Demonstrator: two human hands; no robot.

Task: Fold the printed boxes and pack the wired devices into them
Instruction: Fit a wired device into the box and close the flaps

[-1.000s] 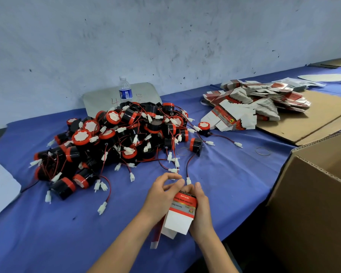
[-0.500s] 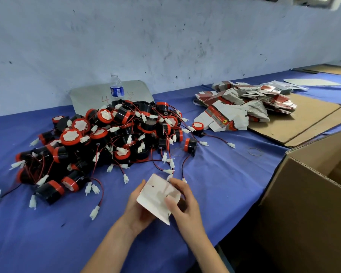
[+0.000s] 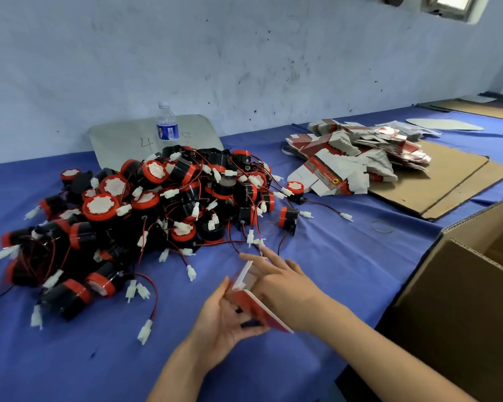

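Two hands were seen at work on one printed box [image 3: 251,303], which was held just above the blue cloth [image 3: 346,271] at the near edge of the table; the box, red on its outer face and white within, was cradled from below by the left hand [image 3: 224,320], whose fingers were curled up round its lower edge, while the right hand [image 3: 282,281] was laid against it from the far side with fingers nearly straight, so that a white flap was pressed rather than pinched (whether the thumb was hooked behind the card could not be told). The box was only partly formed, its flap standing up between the two hands; the motion blur left its print unreadable.

Just beyond the fingertips, loose red wires and white connectors were spread out from the heap of wired devices [image 3: 145,210], a large tangle of black cylinders with red caps piled on the left half of the cloth; one device [image 3: 288,217] was set a little apart on the heap's right side. Behind the heap a water bottle [image 3: 167,127] was stood upright against a grey board [image 3: 119,140] leaning on the wall. To the right, a stack of flat printed boxes [image 3: 355,161] was laid partly on sheets of brown cardboard [image 3: 447,175]; a thin rubber band [image 3: 381,227] was left on the cloth nearby; an open brown carton [image 3: 462,300] was placed at the right edge.
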